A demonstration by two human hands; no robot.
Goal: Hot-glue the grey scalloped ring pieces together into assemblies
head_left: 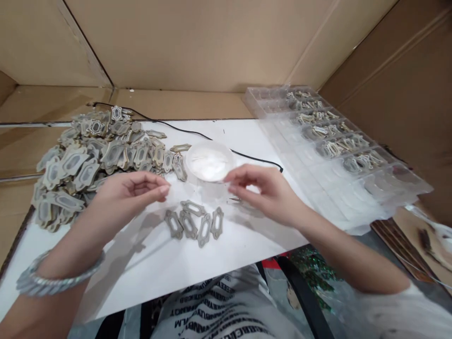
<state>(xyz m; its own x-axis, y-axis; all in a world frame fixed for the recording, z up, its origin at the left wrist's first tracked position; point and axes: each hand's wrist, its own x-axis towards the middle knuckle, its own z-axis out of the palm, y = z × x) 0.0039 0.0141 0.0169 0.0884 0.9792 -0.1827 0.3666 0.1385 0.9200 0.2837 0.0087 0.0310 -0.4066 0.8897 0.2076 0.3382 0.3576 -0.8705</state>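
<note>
My left hand [136, 192] hovers over the table beside a large pile of frames, its fingers curled and its thumb against them. Anything between those fingertips is too small to make out. My right hand [266, 192] is at the near right rim of a round white bowl [210, 162], thumb and forefinger in a pinch. What that pinch holds, if anything, I cannot make out. Beneath it a thin pointed metal tip [234, 199] shows on the table. Between the hands and nearer to me lie several small bronze-coloured label frames [188, 224] with open centres.
The heaped metal frames [76, 162] cover the table's left side. To the right stands a clear compartment tray [282, 162], with several compartments holding small metal pieces [332, 147]. A black cable [176, 128] runs behind the bowl. Cardboard walls [212, 44] enclose the white table [148, 278].
</note>
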